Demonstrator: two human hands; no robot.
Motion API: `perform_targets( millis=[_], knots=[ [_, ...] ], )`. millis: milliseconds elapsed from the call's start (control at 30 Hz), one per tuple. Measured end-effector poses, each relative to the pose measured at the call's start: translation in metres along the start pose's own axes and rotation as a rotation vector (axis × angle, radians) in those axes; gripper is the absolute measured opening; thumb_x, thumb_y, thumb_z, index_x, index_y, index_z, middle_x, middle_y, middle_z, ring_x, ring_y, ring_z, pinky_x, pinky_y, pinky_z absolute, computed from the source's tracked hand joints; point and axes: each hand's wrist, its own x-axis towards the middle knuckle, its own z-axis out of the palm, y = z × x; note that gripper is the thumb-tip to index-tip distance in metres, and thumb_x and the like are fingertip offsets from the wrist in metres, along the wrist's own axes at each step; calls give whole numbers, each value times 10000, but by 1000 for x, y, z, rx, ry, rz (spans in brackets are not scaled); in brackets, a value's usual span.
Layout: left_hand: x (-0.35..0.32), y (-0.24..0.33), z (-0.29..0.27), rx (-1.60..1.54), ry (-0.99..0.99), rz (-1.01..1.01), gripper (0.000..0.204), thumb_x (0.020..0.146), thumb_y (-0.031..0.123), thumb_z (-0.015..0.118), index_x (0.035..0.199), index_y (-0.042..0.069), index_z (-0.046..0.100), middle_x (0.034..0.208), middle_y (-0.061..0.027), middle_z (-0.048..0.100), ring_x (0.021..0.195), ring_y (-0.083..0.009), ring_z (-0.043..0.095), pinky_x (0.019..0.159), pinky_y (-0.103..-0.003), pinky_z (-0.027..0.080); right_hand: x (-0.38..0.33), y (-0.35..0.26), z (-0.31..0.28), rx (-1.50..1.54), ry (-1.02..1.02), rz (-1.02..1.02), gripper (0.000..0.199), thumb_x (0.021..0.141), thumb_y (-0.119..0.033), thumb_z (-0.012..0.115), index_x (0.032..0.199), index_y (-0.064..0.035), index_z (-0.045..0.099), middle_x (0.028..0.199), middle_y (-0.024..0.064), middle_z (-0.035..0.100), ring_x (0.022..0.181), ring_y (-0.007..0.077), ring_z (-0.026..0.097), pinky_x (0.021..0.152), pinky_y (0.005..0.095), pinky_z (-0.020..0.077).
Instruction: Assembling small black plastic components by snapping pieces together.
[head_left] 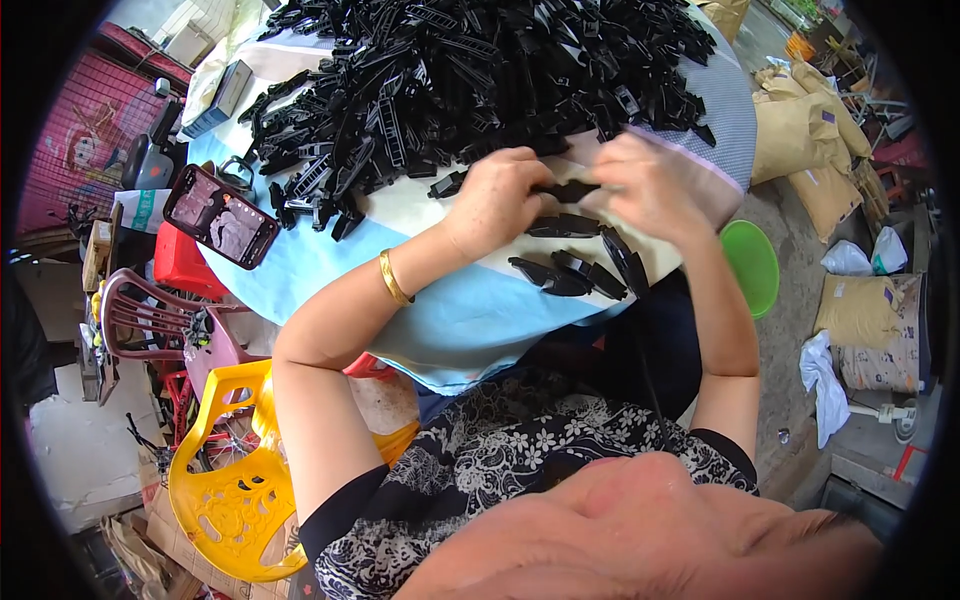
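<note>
My left hand [502, 200] is closed on a small black plastic part [570, 191], its fingertips at the part's left end. At the other end, my right hand [645, 188] has its fingers curled in against the same part; motion blurs them. Just below the hands, several glossy black plastic pieces lie apart from the rest: a long one [563, 227], a slanted one [625, 262] and others to their left [548, 277]. Beyond my hands spreads a big heap of black plastic parts [450, 80], some of them ladder-like strips.
A phone [221, 216] with a lit screen leans at the table's left, near a blue box [217, 100]. The cloth-covered table [440, 310] has a rounded edge. A green basin [749, 268] stands right, a yellow chair [235, 500] lower left, and brown sacks [800, 135] at far right.
</note>
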Motion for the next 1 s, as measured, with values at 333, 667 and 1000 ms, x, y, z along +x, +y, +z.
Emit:
perform_targets(
  millis=[333, 667, 1000],
  knots=[
    [-1, 8, -19, 153, -75, 126, 264, 687, 131, 730, 918, 43, 639, 865, -109, 566, 847, -298, 558, 748, -375, 483, 3, 17, 8, 107, 142, 121, 221, 723, -75, 707, 935, -22, 676, 821, 70, 590, 679, 236, 561, 606, 333, 474],
    [-1, 0, -30, 529, 137, 39, 409, 724, 64, 692, 1117, 35, 585, 876, -75, 598, 866, -282, 553, 795, -376, 464, 20, 16, 2, -251, 189, 330, 397, 737, -76, 658, 1125, -42, 582, 837, 136, 662, 842, 329, 636, 716, 414, 515],
    [-1, 2, -10, -99, -120, -128, 169, 865, 58, 615, 1018, 0, 656, 820, -107, 638, 752, -234, 619, 709, -311, 497, 12, 30, 8, -191, 291, 293, 396, 711, -48, 656, 1098, -64, 570, 776, 74, 650, 740, 268, 644, 668, 388, 521]
  ],
)
